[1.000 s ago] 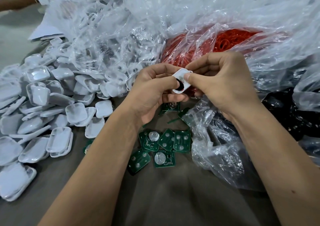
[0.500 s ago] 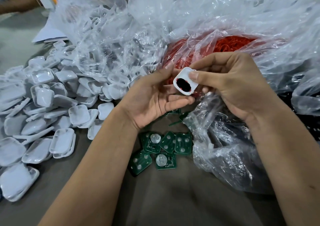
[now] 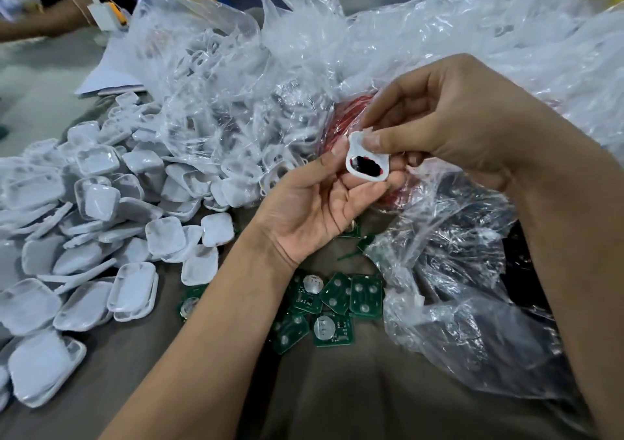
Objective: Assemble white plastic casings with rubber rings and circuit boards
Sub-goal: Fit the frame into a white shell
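Right hand (image 3: pixel 452 129) pinches the upper edge of a white casing (image 3: pixel 366 164) between thumb and forefinger; left hand (image 3: pixel 314 200) cradles it from below, fingertips against its left rim. The casing is held above the counter (image 3: pixel 337 389), open side toward the viewer, showing a dark insert edged with red, probably the ring. To seat the ring well, the left grip should steady the shell while the right thumb presses round the groove evenly. Boards (image 3: pixel 332 299) lie just below the hands; spare shells (image 3: pixel 101 223) are heaped at left; red rings (image 3: pixel 347 118) sit bagged behind.
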### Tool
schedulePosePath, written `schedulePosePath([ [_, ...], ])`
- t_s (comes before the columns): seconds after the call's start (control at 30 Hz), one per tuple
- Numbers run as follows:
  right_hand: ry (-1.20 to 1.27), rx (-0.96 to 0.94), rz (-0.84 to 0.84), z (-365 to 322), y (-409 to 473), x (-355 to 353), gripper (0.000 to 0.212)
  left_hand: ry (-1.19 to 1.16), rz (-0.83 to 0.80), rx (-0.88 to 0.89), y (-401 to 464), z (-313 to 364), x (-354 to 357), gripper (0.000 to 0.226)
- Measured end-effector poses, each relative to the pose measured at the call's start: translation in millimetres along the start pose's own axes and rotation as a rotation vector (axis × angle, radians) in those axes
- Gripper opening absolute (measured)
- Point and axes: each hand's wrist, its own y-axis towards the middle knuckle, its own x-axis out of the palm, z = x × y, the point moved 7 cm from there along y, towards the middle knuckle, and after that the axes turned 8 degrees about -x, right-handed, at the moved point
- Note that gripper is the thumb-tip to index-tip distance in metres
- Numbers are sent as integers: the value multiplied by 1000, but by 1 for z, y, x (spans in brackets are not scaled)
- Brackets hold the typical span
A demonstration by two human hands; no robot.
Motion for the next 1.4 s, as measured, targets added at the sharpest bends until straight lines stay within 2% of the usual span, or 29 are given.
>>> schedulePosePath([
  [0.13,-29,-28,31,-22,16,-2,27,-149,-43,27,-2,6,2,55],
  [0.2,-9,-53,158,-28,42,-15,33,-220,-51,57,-2,12,0,68],
  [0.27,-64,-87,299,-26,83,-30,24,-256,-24,105,-1,19,-4,68],
  [0.3,-132,-97,357,-24,106,-36,17,-262,-7,125,-1,22,-7,63],
  [0.4,-500,-84,432,-13,175,-52,19,-235,37,151,2,25,-16,57],
  [0.47,-763,-59,383,0,213,-57,6,-179,74,169,7,26,-22,56],
  [0.5,-899,-31,309,11,230,-56,10,-140,93,174,9,25,-24,54],
  [0.57,-1145,18,112,39,252,-45,31,-80,110,163,16,23,-27,44],
  [0.63,-1292,18,-38,62,260,-33,35,-57,119,136,21,20,-31,38],
  [0.7,-1315,7,-34,72,265,-32,30,-54,125,128,22,20,-33,37],
  [0.8,-1283,-21,91,68,265,-36,12,-25,130,133,22,22,-33,33],
  [0.9,-1188,-86,292,49,249,-49,21,22,140,146,22,23,-32,30],
  [0.97,-1062,-165,413,21,227,-56,18,11,140,145,22,24,-31,29],
  [1.0,-982,-176,352,11,220,-57,17,1,136,142,22,24,-31,28],
  [1.07,-862,-70,16,-1,202,-44,26,-22,126,134,20,24,-30,28],
  [1.13,-924,37,-265,-3,187,-27,19,-47,126,130,18,24,-29,31],
  [1.17,-1005,43,-326,-1,182,-18,10,-50,133,132,17,24,-28,34],
  [1.27,-1215,-41,-286,16,175,11,14,-57,166,148,15,23,-28,49],
  [1.4,-1162,-139,-90,23,166,15,20,-60,181,161,13,22,-26,57],
])
